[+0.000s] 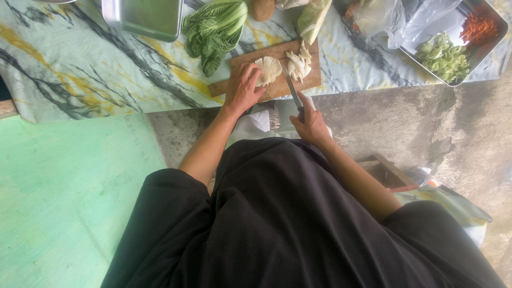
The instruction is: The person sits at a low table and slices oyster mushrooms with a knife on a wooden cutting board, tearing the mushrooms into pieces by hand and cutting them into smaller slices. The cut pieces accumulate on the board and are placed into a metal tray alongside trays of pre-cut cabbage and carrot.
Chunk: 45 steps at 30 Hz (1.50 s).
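A small wooden cutting board (250, 88) lies on a patterned cloth. My left hand (242, 88) presses down on a pale oyster mushroom (269, 69) on the board. My right hand (310, 122) grips the handle of a knife (293, 90), whose blade points up the board between the whole mushroom and a pile of cut mushroom pieces (298, 63) at the board's right end.
Leafy bok choy (213, 29) lies left of the board, with a steel tray (144, 17) beyond it. A metal tray (482, 50) at the right holds chopped greens (444, 56) and shredded carrot (477, 26). Plastic bags (397, 18) and a brown potato (262, 8) sit at the top.
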Available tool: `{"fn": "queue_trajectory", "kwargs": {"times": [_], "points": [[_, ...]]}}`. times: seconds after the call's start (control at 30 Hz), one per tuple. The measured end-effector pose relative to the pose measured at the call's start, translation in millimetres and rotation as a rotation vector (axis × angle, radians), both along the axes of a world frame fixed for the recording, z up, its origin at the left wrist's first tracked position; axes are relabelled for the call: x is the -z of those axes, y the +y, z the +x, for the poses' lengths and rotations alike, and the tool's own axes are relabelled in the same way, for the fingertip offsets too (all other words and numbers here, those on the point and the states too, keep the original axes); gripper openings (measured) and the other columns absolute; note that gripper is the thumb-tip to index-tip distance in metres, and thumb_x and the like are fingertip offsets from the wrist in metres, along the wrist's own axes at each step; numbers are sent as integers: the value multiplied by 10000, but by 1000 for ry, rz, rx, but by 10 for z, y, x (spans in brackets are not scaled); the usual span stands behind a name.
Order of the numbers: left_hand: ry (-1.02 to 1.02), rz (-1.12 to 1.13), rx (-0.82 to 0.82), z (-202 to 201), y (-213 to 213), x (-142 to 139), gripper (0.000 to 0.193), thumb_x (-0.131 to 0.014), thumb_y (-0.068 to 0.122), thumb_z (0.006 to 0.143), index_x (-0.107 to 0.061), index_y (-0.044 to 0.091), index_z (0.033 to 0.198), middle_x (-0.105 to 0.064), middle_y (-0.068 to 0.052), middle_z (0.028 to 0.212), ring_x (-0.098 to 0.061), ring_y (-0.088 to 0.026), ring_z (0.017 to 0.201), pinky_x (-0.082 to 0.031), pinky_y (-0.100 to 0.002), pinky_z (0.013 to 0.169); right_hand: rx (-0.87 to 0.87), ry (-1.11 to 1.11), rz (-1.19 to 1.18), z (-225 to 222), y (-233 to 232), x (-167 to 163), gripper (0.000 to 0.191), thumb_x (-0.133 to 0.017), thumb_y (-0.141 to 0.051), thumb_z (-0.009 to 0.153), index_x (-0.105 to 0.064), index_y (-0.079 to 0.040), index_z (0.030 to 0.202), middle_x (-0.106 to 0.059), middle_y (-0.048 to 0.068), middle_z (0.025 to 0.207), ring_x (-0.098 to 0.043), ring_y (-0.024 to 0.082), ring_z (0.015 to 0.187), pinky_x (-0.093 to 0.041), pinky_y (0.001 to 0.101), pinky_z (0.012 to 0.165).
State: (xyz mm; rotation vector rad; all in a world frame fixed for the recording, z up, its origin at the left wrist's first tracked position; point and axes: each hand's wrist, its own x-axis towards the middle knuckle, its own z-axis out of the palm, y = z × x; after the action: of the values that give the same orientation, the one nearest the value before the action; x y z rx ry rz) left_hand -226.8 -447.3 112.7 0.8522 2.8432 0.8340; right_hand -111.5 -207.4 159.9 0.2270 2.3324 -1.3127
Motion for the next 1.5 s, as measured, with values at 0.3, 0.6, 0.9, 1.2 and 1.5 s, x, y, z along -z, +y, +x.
{"fn": "queue_trajectory", "kwargs": {"times": [0.3, 0.6, 0.9, 1.2, 1.5], "points": [[55, -104, 68, -94, 168, 323, 413, -817, 168, 849, -647, 72, 1213, -668, -99, 1220, -640, -259, 1147, -487, -442, 968, 15, 23, -2, 35, 19, -10, 751, -683, -116, 901, -338, -70, 1567, -666, 137, 723, -687, 283, 660, -532, 441, 697], [-346, 410, -116, -411, 51, 201, 217, -627, 7, 974, -732, 25, 1164, -742, -165, 1092, -755, -274, 928, -610, -369, 806, 32, 11, 6, 82, 88, -24, 735, -678, -114, 908, -349, -72, 1564, -656, 134, 709, -677, 280, 638, -532, 431, 667], [-158, 199, -177, -217, 68, 123, 330, -801, 60, 847, -707, 38, 1162, -675, -113, 1199, -628, -330, 1144, -480, -451, 998, -36, 71, 72, 42, -19, 94, 741, -632, -103, 929, -278, -56, 1579, -678, 212, 769, -698, 376, 635, -550, 489, 649], [36, -17, 54, -129, 68, 265, 304, -691, -11, 865, -749, 76, 1151, -665, -54, 1292, -563, -287, 1253, -459, -439, 1049, -172, 185, 205, -142, -156, 333, 665, -484, -105, 1062, -183, -149, 1654, -667, 213, 730, -619, 348, 535, -501, 497, 508], [16, 5, 34, -155, -38, 207, 283, -686, -12, 866, -752, 89, 1122, -605, -66, 1274, -570, -288, 1255, -474, -432, 1071, -261, 179, 203, -247, 7, 300, 672, -476, -127, 1072, -166, -169, 1666, -678, 235, 821, -625, 352, 560, -524, 504, 563]]}}
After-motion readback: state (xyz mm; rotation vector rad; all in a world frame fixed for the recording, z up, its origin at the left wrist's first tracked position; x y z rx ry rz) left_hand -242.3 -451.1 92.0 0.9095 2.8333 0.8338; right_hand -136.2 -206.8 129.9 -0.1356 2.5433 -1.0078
